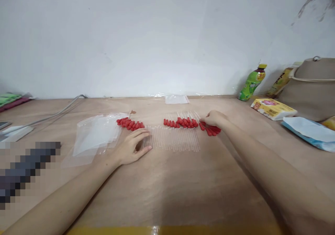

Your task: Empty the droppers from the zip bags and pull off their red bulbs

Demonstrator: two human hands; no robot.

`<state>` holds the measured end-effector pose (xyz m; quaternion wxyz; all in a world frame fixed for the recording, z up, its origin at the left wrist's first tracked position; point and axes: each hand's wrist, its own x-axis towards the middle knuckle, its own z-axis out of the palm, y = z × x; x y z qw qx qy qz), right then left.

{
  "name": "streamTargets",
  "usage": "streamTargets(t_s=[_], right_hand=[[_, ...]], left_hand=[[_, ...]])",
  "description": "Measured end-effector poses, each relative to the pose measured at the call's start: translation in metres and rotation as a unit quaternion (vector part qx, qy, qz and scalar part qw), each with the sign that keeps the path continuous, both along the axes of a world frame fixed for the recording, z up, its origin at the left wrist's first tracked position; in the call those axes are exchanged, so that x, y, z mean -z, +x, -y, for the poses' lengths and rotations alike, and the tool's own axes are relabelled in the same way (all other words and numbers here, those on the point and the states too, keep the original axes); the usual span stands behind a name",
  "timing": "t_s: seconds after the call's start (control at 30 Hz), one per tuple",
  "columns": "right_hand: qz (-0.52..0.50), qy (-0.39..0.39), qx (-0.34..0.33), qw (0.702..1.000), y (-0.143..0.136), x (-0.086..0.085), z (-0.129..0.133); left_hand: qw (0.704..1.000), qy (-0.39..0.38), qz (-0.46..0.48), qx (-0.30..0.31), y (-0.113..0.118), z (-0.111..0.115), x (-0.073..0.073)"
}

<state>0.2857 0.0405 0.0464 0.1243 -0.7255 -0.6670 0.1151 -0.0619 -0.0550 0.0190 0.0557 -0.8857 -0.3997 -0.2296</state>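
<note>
My left hand (132, 147) rests on the table with thumb and fingers apart, curved around the left end of a row of thin clear tubes (172, 139). Its fingertips are at the row's edge. Just above that hand lies a heap of red rubber bulbs (130, 124). Droppers with red bulbs (187, 122) lie behind the tube row, their thin stems pointing to the wall. At the row's right end my right hand (213, 118) is closed over a bunch of red-bulbed droppers (210, 129); its fingertips are partly hidden.
Clear plastic bags (95, 135) lie left of my left hand, with a small bag (177, 99) by the wall. A grey cable (62, 109) crosses the left side. On the right are a green bottle (252, 83), a yellow tissue pack (273, 108), a blue-white packet (310, 132) and a beige bag (309, 92).
</note>
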Motion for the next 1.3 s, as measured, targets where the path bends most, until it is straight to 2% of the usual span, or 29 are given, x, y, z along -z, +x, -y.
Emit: streamTargets(t_s=[0.13,0.2,0.37,0.43,0.47,0.53,0.57,0.67,0.73,0.8,0.9,1.03,1.3], right_hand=[[-0.008,-0.132,0.009,0.991,-0.007,-0.005,-0.001],[-0.010,-0.139,0.014,0.990,-0.008,-0.009,-0.001],[0.004,0.006,0.034,0.999,-0.010,-0.026,0.011],[-0.010,0.070,0.012,0.997,-0.015,-0.026,0.026],[-0.033,0.141,-0.016,0.989,-0.019,-0.023,0.036],[-0.053,0.255,-0.113,0.959,-0.028,-0.010,0.058],[-0.049,0.316,-0.157,0.934,-0.034,-0.001,0.069],[-0.017,0.420,-0.275,0.865,-0.048,0.027,0.095],[0.004,0.453,-0.326,0.830,-0.054,0.039,0.105],[0.004,0.467,-0.349,0.812,-0.057,0.046,0.108],[-0.013,0.456,-0.356,0.816,-0.059,0.048,0.109],[-0.025,0.442,-0.360,0.821,-0.061,0.046,0.107],[-0.005,0.471,-0.394,0.789,-0.067,0.043,0.110]], left_hand=[[1.000,-0.005,0.002,0.012,-0.001,0.001,-0.002],[1.000,-0.002,0.006,0.014,-0.002,0.001,-0.002],[1.000,0.014,0.017,0.021,-0.003,0.001,0.000],[0.999,0.032,0.028,0.011,-0.002,0.000,0.001],[0.998,0.049,0.041,0.002,0.000,0.000,0.002],[0.992,0.100,0.072,-0.018,0.006,0.002,0.002],[0.987,0.130,0.085,-0.027,0.010,0.003,0.001],[0.976,0.207,0.065,-0.015,0.026,0.012,-0.001],[0.973,0.231,0.009,0.017,0.038,0.018,-0.002],[0.970,0.238,-0.038,0.038,0.048,0.022,-0.001],[0.968,0.240,-0.050,0.052,0.058,0.023,0.002],[0.967,0.242,-0.030,0.079,0.060,0.021,0.007],[0.966,0.241,-0.036,0.091,0.064,0.023,0.004]])
